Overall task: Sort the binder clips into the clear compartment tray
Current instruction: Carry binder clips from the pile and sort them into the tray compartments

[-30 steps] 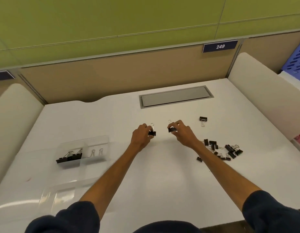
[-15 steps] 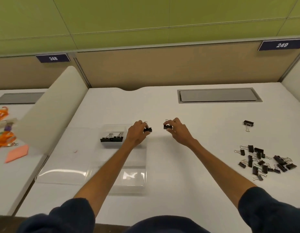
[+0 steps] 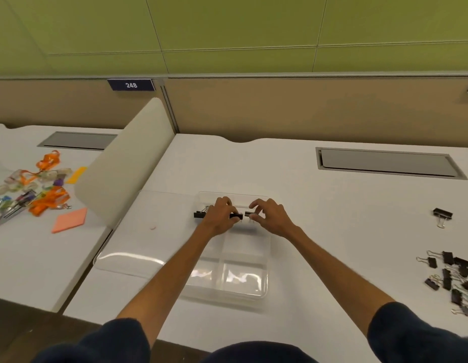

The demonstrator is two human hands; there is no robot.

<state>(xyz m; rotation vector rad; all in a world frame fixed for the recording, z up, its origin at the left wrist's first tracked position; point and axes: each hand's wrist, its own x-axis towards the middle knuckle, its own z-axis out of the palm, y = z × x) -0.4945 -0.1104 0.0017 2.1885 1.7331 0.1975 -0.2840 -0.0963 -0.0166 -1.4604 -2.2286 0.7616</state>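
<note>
- Open white desk (image 3: 345, 231) runs from the clear tray (image 3: 243, 279) to the loose binder clips (image 3: 453, 276) at the right edge of the frame; a hand can pass there.
- The left hand (image 3: 218, 218), pinching a black clip (image 3: 235, 216), and the right hand (image 3: 271, 218), pinching a second clip (image 3: 250, 213), cover the tray's far compartments; the near compartments lie uncovered.
- A cream divider (image 3: 123, 166) blocks the centre left.
- A single clip (image 3: 442, 214) lies above the pile.

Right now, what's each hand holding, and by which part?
The left hand pinches a binder clip by its black body; right hand pinches another clip, part unclear.
</note>
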